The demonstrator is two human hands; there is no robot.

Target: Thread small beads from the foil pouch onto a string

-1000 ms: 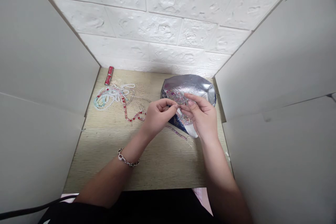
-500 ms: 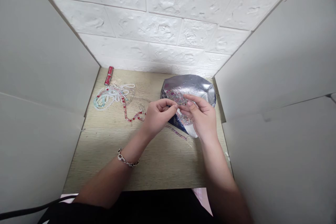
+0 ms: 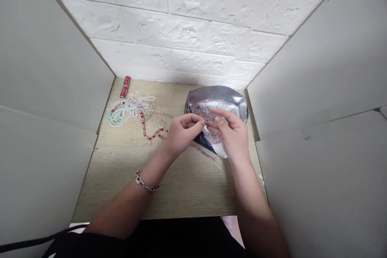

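Observation:
My left hand [image 3: 185, 132] is closed in a pinch, thumb against forefinger; what it grips is too small to make out. Facing it, my right hand [image 3: 234, 135] also has thumb and forefinger drawn together, and whatever sits between them is hidden. The fingertips of both hands nearly meet above a silver-lined pouch [image 3: 216, 96] with a dark blue outside. Loose small beads [image 3: 201, 109] in pink, purple and clear tones lie in the pouch. A string of purple beads [image 3: 205, 152] runs out from under my left hand toward the pouch's front.
At the left lies a tangle of white and pale blue bead strands [image 3: 122, 115], with a red bead strand [image 3: 145, 129] trailing rightward. A red cylinder [image 3: 125, 86] rests near the back wall. Grey panels [image 3: 314, 88] close in both sides of the wooden table [image 3: 127, 185].
Almost nothing differs. Both hands keep the same place and pinched pose above the pouch, and the bead strands lie as before.

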